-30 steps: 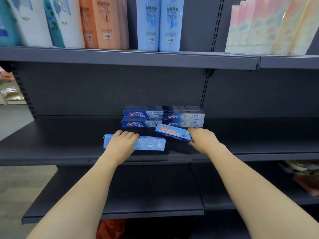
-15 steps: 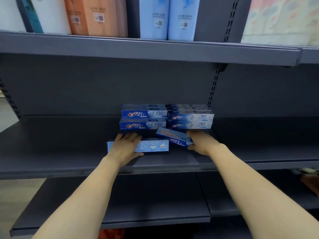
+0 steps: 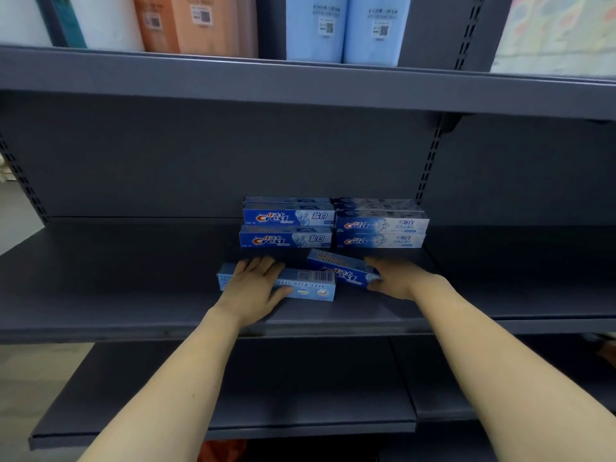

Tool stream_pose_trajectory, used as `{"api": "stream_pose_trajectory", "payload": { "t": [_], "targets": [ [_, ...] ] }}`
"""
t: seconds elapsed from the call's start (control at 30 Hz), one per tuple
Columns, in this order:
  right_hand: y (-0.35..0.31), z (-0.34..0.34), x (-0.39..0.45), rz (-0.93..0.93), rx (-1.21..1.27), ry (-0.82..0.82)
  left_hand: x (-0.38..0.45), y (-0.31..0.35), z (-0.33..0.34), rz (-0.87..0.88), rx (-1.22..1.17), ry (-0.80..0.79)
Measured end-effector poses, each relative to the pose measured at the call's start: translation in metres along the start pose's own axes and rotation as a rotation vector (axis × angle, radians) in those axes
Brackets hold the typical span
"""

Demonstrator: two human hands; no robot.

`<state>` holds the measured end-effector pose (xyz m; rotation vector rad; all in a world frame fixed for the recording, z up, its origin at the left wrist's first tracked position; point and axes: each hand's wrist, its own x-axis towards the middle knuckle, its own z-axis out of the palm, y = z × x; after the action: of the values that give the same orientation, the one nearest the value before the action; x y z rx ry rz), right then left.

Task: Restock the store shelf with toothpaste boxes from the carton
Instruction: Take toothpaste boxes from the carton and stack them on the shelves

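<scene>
Left hand [image 3: 255, 288] grips pale box [image 3: 310, 286]; right hand [image 3: 396, 278] grips blue box [image 3: 340, 266].

On the shelf [image 3: 133, 288], left hand [image 3: 256, 288] and right hand [image 3: 396, 278] each grip a box [image 3: 310, 285], [image 3: 340, 266] before stacked boxes [image 3: 333, 225].

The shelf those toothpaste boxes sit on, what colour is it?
Dark grey, plain and matte. The shelf shows best in the head view.

"What is the person wearing on the arms?"

"Nothing. Both arms are bare all the way up. No sleeves show."

"Any rings or a watch?"

"No. The left hand [image 3: 255, 288] and right hand [image 3: 398, 280] are bare too."
</scene>
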<state>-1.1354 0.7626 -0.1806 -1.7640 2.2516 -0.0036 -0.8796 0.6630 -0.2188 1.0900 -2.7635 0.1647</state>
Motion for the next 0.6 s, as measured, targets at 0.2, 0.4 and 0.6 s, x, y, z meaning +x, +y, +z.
{"api": "stream_pose_trajectory", "payload": {
  "t": [0.2,0.4,0.6],
  "targets": [
    [-0.006,-0.014,-0.003,0.042,0.029,-0.038,0.001,-0.001,-0.011,-0.025,-0.048,-0.069],
    [-0.003,-0.033,-0.007,0.104,0.051,-0.008,0.021,0.006,-0.031,-0.031,-0.127,-0.093],
    [0.004,-0.028,-0.003,0.088,-0.002,-0.026,0.035,0.027,-0.036,0.037,-0.235,-0.148]
  ]
}}
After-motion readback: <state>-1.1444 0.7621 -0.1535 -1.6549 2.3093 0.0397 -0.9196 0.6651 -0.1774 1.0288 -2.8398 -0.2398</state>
